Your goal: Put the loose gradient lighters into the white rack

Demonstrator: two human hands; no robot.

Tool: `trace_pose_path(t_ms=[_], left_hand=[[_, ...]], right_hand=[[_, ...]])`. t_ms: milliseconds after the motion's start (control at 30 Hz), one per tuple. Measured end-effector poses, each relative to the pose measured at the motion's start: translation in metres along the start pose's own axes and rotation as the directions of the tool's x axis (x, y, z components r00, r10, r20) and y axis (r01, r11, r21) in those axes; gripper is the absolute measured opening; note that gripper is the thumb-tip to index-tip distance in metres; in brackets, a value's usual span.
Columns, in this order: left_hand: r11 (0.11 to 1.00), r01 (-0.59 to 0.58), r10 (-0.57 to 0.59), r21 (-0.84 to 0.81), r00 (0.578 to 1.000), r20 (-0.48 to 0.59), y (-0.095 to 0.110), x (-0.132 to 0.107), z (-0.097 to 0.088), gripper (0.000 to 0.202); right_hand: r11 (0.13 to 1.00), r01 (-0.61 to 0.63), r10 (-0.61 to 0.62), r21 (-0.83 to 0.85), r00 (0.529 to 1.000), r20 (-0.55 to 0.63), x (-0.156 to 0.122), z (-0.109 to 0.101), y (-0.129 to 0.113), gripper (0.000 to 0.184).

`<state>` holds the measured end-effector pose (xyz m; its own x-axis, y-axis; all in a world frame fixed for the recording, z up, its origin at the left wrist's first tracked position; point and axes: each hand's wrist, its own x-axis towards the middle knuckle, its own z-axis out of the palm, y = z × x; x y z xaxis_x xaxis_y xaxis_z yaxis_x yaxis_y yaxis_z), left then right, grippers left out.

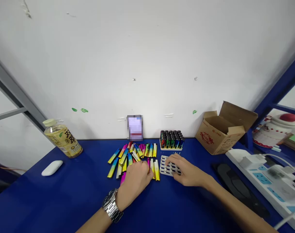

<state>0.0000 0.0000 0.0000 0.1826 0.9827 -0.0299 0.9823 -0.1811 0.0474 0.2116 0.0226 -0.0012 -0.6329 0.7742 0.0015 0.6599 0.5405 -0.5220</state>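
Note:
A loose pile of shiny, many-coloured lighters (112,168) lies on the blue table. My left hand (137,174), with a metal watch (110,202) at the wrist, is closed at the pile's near right side. Its curled fingertips are mostly hidden, so I cannot make out what they hold. Just right of it lie yellow-and-white lighters (157,170). My right hand (186,170) grips a white tray with rows of holes (163,170), fingers at its far side and thumb at the near side. Those holes look unfilled. Behind it, a second block of lighters (173,142) stands upright in rows.
A phone-like screen (135,127) leans on the wall. At left are a yellow drink bottle (63,139) and a white oval case (52,168). At right stand an open cardboard box (217,132), a black flat object (239,187) and a white power strip (266,184) with cables.

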Motion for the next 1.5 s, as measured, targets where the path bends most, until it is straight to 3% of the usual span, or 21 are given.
trace_pose_path(t_ms=[167,433,733,833,900,1033,1100,1167,1267,1367,1433,1500], left_hand=[[1.000,-0.017,0.017,0.014,1.000,-0.004,0.005,0.000,0.002,0.030],[0.999,0.024,-0.023,-0.027,0.999,0.026,0.004,0.005,0.001,0.028],[0.995,0.062,-0.061,-0.078,0.998,0.017,-0.002,0.013,0.003,0.020],[0.979,0.054,-0.065,-0.195,0.997,-0.048,-0.004,0.015,0.003,0.020],[0.946,0.006,-0.043,-0.325,0.993,-0.108,-0.004,0.013,0.003,0.020],[0.762,-0.187,0.056,-0.620,0.973,-0.223,0.000,0.006,0.005,0.015],[0.669,-0.275,0.094,-0.691,0.953,-0.289,0.002,0.003,0.007,0.017],[0.630,-0.333,0.108,-0.701,0.932,-0.345,0.003,0.001,0.009,0.021],[0.640,-0.357,0.086,-0.681,0.913,-0.398,-0.002,0.000,0.011,0.025],[0.694,-0.337,0.045,-0.636,0.902,-0.430,-0.013,0.000,0.014,0.026],[0.726,-0.319,0.022,-0.609,0.896,-0.443,-0.021,0.000,0.017,0.028],[0.740,-0.299,0.002,-0.603,0.897,-0.443,-0.027,-0.001,0.021,0.028]], right_hand=[[0.991,0.049,-0.054,-0.123,0.998,-0.038,-0.003,0.005,0.005,0.039],[0.998,0.070,-0.069,-0.006,0.997,0.035,-0.003,0.001,0.010,0.042],[0.997,0.063,-0.062,-0.035,0.998,0.033,-0.001,0.003,0.006,0.041],[0.998,0.059,-0.059,-0.006,0.998,0.012,-0.001,0.002,0.005,0.038],[0.998,0.055,-0.053,0.037,0.997,-0.064,0.000,0.003,0.002,0.036],[0.974,0.104,-0.048,0.200,0.963,-0.266,0.010,0.017,-0.013,0.025],[0.931,0.140,-0.029,0.336,0.949,-0.315,0.017,0.028,-0.021,0.026],[0.851,0.161,0.060,0.501,0.916,-0.396,0.024,0.038,-0.027,0.029],[0.685,0.234,0.208,0.690,0.844,-0.494,0.035,0.045,-0.029,0.031],[0.532,0.282,0.327,0.799,0.802,-0.500,0.046,0.043,-0.023,0.028],[0.416,0.296,0.380,0.860,0.803,-0.460,0.053,0.040,-0.018,0.025],[0.287,0.266,0.399,0.920,0.840,-0.367,0.059,0.037,-0.015,0.030]])
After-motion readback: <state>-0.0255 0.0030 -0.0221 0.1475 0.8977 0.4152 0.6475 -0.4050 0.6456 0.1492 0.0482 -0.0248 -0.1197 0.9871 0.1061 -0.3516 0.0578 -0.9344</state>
